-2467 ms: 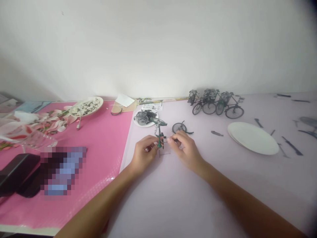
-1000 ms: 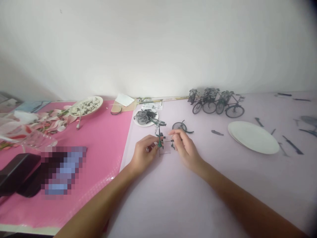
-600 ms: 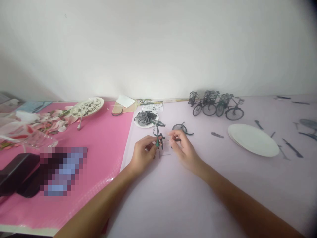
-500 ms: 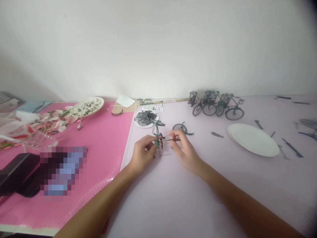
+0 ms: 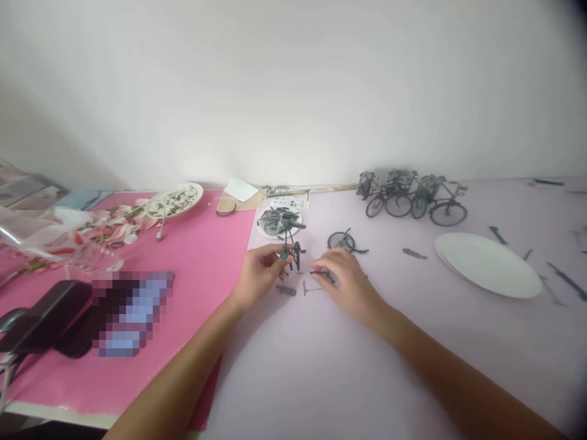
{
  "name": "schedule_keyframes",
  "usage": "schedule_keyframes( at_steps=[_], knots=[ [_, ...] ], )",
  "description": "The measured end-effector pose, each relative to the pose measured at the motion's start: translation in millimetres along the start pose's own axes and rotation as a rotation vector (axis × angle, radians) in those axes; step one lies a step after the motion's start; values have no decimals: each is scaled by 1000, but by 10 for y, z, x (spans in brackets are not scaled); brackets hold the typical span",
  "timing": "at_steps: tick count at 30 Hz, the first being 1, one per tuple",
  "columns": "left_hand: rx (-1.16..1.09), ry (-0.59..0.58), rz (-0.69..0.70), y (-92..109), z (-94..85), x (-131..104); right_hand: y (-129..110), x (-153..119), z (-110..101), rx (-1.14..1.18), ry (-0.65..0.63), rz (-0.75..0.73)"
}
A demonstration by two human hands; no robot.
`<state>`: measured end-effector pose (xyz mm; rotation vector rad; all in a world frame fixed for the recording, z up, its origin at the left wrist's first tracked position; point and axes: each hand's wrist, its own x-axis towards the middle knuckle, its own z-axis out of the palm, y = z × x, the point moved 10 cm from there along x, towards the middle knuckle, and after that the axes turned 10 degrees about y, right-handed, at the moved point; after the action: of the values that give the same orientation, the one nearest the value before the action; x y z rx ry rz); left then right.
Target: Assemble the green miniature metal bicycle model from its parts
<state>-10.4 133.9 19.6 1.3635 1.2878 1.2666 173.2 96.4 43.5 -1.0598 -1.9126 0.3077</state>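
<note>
My left hand pinches a dark green miniature bicycle frame, held upright over the lilac cloth. Thumb and fingers of my right hand are closed on a thin dark tool, whose fine metal tip points left toward the frame, apart from it. Below the hands lie a small dark flat piece and a thin T-shaped part. Just beyond my right hand is a loose spoked wheel with a curved dark part.
Behind stand several assembled miniature bicycles. A parts plate is behind the frame. White plates and scattered dark parts lie right. Left, a pink cloth bears phones, flowers and a dish.
The tool tip has come away from the frame and sits lower, with my right hand. The bicycle frame has shifted slightly left and turned. The whole view has moved a little left.
</note>
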Motion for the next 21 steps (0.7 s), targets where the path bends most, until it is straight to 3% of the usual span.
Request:
schedule_keyframes(
  at_steps=[4, 13, 21],
  knots=[
    [-9, 20, -5, 18, -14, 6, -64, -27, 86, -63, -47, -70],
    [42, 139, 76, 145, -166, 23, -577, -225, 317, 53, -290, -189],
    [73, 169, 100, 152, -186, 17, -406, -235, 370, 28, -230, -179]
  ],
)
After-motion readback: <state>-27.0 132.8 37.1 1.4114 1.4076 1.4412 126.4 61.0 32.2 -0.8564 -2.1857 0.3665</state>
